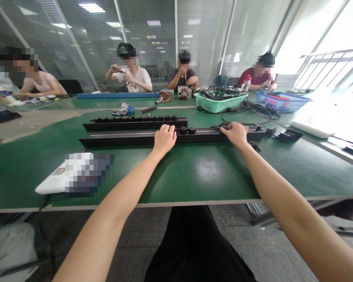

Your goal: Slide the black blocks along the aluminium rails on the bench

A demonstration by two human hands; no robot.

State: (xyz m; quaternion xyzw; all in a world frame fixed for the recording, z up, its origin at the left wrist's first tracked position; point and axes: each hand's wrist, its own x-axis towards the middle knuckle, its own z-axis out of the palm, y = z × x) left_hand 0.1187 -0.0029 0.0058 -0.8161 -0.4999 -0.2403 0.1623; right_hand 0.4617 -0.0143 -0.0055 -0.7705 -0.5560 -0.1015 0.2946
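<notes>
Resting on the long black rail point(129, 139) that runs side to side on the green table point(211, 184), the left hand point(164, 140) and right hand point(237, 135) lie curled near its round knobs point(191, 131), but any grip is hard to tell.

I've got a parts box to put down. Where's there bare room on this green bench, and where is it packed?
The widest patch is the green bench mat in front of the nearer black rail, between the blurred white package and your right forearm. It's crowded beyond the rails, around the green basket, black cables and blue basket.
</notes>
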